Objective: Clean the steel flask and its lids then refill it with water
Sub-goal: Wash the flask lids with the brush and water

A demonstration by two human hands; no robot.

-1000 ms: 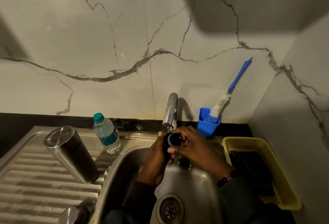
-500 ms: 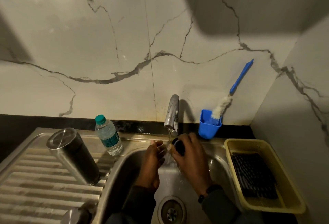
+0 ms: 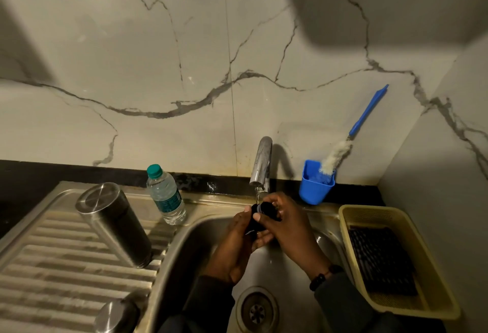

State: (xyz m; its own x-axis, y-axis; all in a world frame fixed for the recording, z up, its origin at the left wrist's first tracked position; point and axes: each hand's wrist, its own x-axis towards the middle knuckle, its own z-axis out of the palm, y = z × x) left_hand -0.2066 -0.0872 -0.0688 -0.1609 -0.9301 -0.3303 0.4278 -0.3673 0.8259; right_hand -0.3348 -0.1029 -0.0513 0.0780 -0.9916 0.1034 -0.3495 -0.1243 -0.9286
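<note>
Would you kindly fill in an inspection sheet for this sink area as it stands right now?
Surface: steel sink with ribbed drainboard on its left; water runs from the tap.
Job's things: steel flask stands inverted on the drainboard; black lid is held under the stream; a steel cap lies at the drainboard's near edge.
Clutter: plastic water bottle, blue cup holding a bottle brush, yellow basket with a dark item inside.
Grippers: left hand and right hand both grip the lid.
Cables: nothing seen.
Surroundings: marble-pattern wall tiles, dim lighting.
</note>
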